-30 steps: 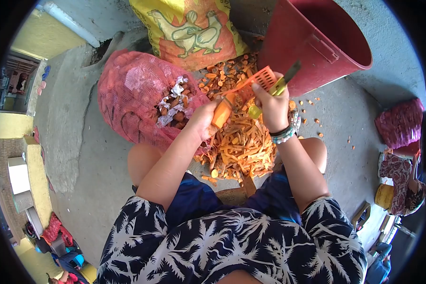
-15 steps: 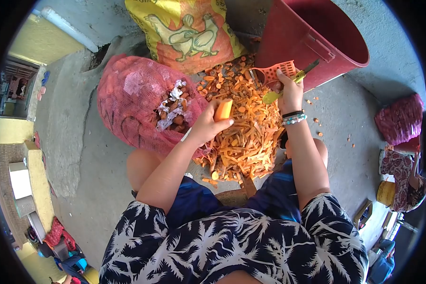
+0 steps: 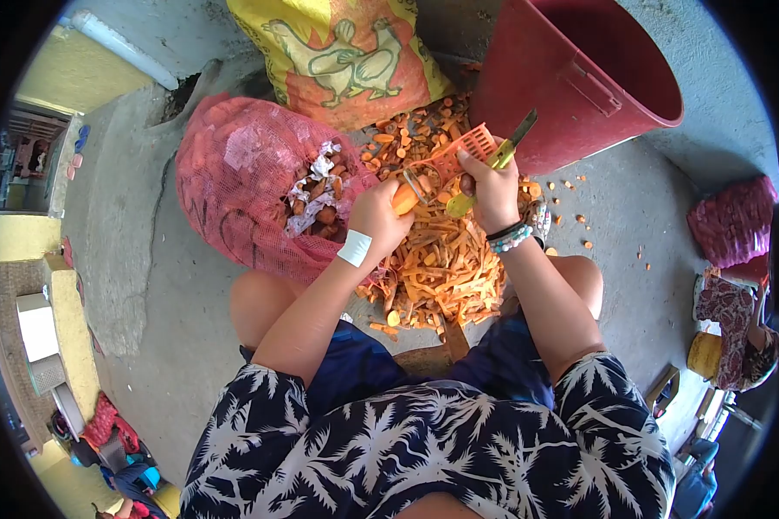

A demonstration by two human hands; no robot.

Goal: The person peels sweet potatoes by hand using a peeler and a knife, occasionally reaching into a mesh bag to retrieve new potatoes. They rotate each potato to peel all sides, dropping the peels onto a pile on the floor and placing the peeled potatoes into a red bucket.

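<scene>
My left hand (image 3: 377, 223) is closed around a peeled orange carrot (image 3: 403, 200), with most of it hidden by the fingers. In my right hand (image 3: 493, 192) are an orange peeler (image 3: 472, 149) with a perforated handle and a knife (image 3: 502, 154) with a yellow-green handle, its dark blade pointing up and away. The peeler's metal head is at the carrot's end; whether it touches cannot be made out. Below both hands spreads a heap of carrot peelings (image 3: 454, 281), mixed with cut ends.
A pink mesh sack (image 3: 234, 186) with carrots and torn paper lies at left. Behind the heap stand a yellow-and-orange sack (image 3: 346, 60) printed with chickens and a tall red bin (image 3: 554, 95). A purple-red sack (image 3: 734, 221) and a person (image 3: 727, 324) are at far right.
My right hand has moved left and slightly down, bringing the peeler to the carrot. My left hand has turned, so its back now faces up and the carrot is more covered.
</scene>
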